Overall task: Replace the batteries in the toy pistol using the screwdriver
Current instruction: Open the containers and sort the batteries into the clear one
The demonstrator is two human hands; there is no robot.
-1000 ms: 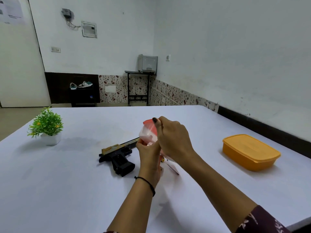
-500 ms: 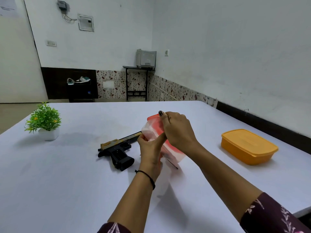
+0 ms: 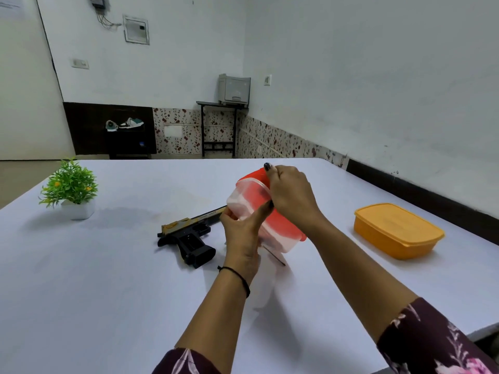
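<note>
A black and gold toy pistol lies on its side on the white table, just left of my hands. Above the table I hold a translucent plastic box with a red lid, tilted on its side. My left hand grips the box from below and in front. My right hand grips the red lid at its upper edge, and the lid stands partly lifted off the box. A thin screwdriver shaft shows on the table under the box; its handle is hidden.
An orange lidded container sits on the table at the right. A small green plant in a white pot stands at the left. The table's right edge runs close to the wall.
The box has been tipped further onto its side and the red lid has come away from the box rim. Both hands kept their hold; the camera view shifted slightly.
</note>
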